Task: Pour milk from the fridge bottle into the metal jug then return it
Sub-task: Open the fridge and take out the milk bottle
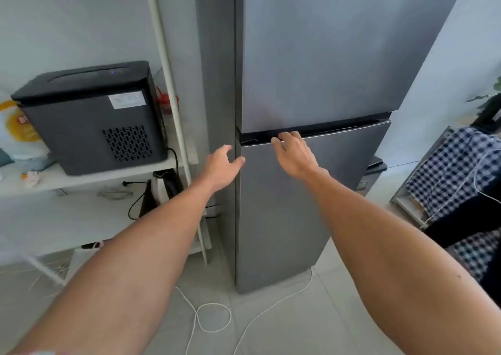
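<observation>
A tall grey two-door fridge (311, 56) stands in front of me with both doors closed. My right hand (294, 155) rests on the lower door (284, 219), its fingertips hooked into the dark handle groove (339, 130) along that door's top edge. My left hand (223, 166) hovers open at the fridge's left front corner, fingers spread, holding nothing. Neither a milk bottle nor a metal jug is in view.
A white shelf unit (89, 177) stands left of the fridge with a black appliance (92, 116) on it. A white cable (214, 316) loops over the tiled floor. A rack with checked cloth (455, 170) stands at the right.
</observation>
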